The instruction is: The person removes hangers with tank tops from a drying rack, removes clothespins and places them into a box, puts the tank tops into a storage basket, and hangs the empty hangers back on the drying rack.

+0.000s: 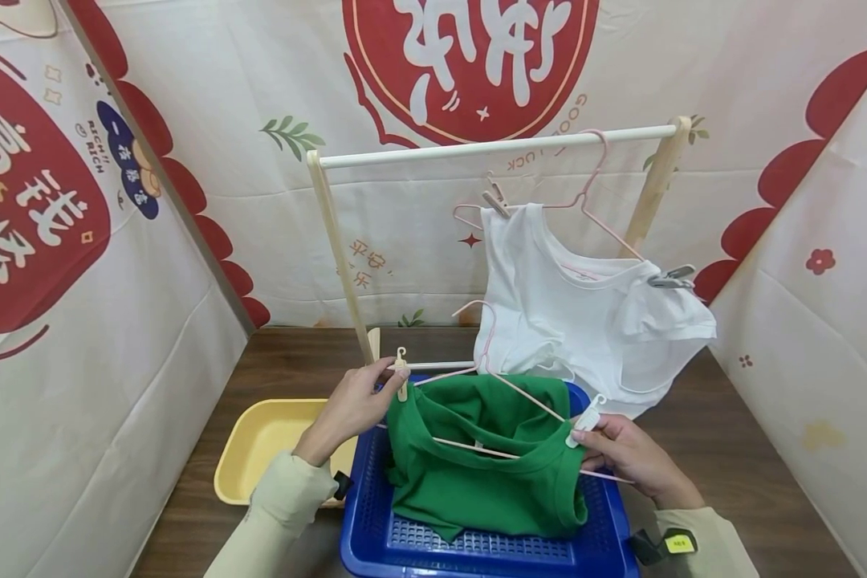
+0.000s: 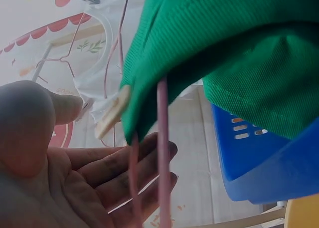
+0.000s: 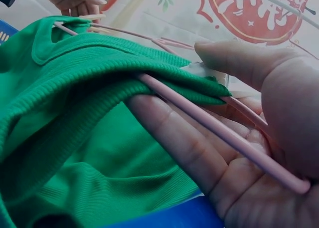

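Observation:
A green T-shirt (image 1: 491, 490) hangs on a pink hanger (image 1: 520, 393) above a blue basket (image 1: 364, 522). A cream clothespin (image 1: 402, 377) stands on its left shoulder, a white clothespin (image 1: 587, 421) on the right one. My left hand (image 1: 357, 405) is right beside the cream clothespin; in the left wrist view its thumb is apart from the clothespin (image 2: 113, 113) and its fingers extend behind the hanger's end. My right hand (image 1: 632, 457) pinches the white clothespin at the shoulder, thumb on top and fingers under the shirt (image 3: 89, 88).
Behind the basket stands a drying rack with a white bar (image 1: 477, 148). A white T-shirt (image 1: 585, 321) hangs there on another pink hanger, held by grey and pinkish clothespins. To the left is a yellow basin (image 1: 260, 441) on the brown wooden table (image 1: 751, 482). Printed cloth (image 1: 274, 241) encloses the space.

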The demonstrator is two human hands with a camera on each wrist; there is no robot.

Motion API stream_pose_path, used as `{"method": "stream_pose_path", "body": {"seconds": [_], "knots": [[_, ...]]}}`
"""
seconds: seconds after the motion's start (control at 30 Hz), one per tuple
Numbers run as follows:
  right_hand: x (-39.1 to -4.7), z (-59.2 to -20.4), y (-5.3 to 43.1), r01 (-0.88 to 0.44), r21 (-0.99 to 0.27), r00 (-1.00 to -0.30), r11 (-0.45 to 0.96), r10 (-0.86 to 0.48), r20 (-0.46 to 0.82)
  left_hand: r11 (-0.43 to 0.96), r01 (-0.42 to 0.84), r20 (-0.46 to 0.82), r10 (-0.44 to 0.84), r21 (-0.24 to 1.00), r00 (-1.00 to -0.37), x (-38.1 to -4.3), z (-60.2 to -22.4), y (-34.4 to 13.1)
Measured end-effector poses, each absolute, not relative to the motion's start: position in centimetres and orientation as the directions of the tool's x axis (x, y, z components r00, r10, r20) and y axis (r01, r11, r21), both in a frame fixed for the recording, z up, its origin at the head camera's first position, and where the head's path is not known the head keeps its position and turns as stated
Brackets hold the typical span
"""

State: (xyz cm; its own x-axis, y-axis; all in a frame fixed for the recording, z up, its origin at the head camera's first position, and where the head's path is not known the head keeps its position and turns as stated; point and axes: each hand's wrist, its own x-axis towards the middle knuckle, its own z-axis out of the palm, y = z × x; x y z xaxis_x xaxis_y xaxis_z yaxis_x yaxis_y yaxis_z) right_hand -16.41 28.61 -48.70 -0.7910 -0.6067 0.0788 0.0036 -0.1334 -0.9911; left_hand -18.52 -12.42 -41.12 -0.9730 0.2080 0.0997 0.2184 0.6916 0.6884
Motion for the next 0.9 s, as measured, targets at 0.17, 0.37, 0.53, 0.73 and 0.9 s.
{"method": "stream_pose_path", "body": {"seconds": [0.17,0.37,0.53,0.73,0.9], "knots": [[-16.4,-48.6,28.7,-0.001,-0.993,-0.794,-0.115,-0.603,0.070,0.687,0.180,0.068,0.188,0.704,-0.980,-19.0,-41.1,-12.3],[-16.4,-48.7,28.8,0.003,-0.994,-0.791,-0.110,-0.608,0.065,0.656,0.181,0.084,0.177,0.732,-0.981,-19.5,-41.1,-12.2],[-16.5,-48.7,28.8,0.008,-0.996,-0.800,-0.090,-0.598,0.048,0.636,0.190,0.112,0.162,0.748,-0.980,-19.6,-41.2,-12.2],[-16.5,-48.6,28.7,-0.004,-0.998,-0.803,-0.070,-0.594,0.045,0.597,0.218,0.153,0.159,0.772,-0.975,-19.5,-41.2,-12.3],[-16.4,-48.4,28.5,-0.002,-0.997,-0.801,-0.075,-0.597,0.047,0.580,0.233,0.167,0.165,0.780,-0.972,-19.4,-41.2,-12.4]]}}
